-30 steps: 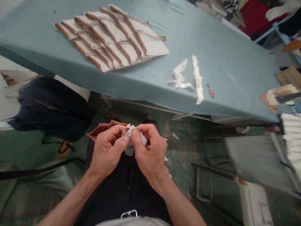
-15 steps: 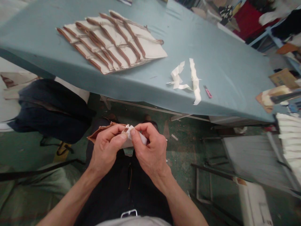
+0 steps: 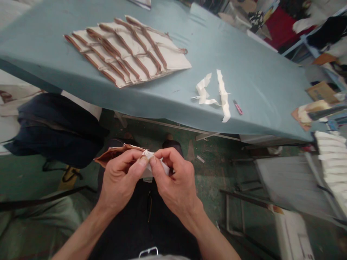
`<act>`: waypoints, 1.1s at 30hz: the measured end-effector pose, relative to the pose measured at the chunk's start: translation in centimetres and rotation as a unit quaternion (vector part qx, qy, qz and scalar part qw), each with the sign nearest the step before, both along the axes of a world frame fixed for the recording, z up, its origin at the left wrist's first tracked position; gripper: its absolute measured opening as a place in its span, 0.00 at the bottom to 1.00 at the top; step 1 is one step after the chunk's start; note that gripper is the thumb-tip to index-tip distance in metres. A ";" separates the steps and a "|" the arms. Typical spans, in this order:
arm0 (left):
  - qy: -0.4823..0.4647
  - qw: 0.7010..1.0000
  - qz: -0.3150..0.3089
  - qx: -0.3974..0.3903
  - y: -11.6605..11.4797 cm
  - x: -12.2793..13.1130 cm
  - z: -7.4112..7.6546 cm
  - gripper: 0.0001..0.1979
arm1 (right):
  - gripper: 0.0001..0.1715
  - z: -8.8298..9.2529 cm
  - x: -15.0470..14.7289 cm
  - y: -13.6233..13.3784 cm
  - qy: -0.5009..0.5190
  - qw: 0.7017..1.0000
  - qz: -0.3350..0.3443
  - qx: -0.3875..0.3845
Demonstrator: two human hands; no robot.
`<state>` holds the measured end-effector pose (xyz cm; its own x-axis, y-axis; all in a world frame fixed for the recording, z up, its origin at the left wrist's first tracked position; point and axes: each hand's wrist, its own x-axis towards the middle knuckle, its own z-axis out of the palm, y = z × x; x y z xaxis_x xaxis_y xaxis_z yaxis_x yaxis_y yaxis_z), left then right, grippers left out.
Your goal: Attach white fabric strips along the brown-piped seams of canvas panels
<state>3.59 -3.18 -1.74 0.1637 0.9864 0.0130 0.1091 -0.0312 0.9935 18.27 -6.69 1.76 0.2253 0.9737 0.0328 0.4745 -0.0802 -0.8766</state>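
Note:
A brown-and-white sewn piece (image 3: 108, 155), like a small pouch or panel, is held above my lap. Its brown part sticks out to the left and its white part shows between and under my fingers. My left hand (image 3: 120, 177) pinches the white edge between thumb and forefinger. Close beside it, my right hand (image 3: 176, 177) pinches the same edge, with the thumbs almost touching. Curled fingers hide much of the piece, so its full shape is unclear.
A blue-covered table (image 3: 260, 90) stands ahead. On it lie overlapping white pieces with brown edges (image 3: 130, 50), crumpled white strips (image 3: 222, 95) and a pink-handled small cutter (image 3: 238, 107). A dark cloth bundle (image 3: 56, 126) is at left; a metal frame (image 3: 227, 213) stands at right.
My hands and the piece sit slightly lower in view, and more of the brown part shows at the left. Both hands keep pinching the white edge.

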 end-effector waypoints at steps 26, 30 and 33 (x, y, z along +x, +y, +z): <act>0.076 0.984 -0.153 0.049 0.1 -0.6 3.6 0.13 | 0.29 1.6 5.8 2.9 0.249 0.908 0.260 -0.212; 0.068 0.977 -0.198 0.037 0.5 -1.0 4.5 0.16 | 0.29 1.9 6.3 3.8 0.250 0.887 0.337 -0.192; 0.055 0.973 -0.220 0.030 0.8 -1.4 4.9 0.17 | 0.32 2.1 5.9 3.8 0.256 0.882 0.363 -0.158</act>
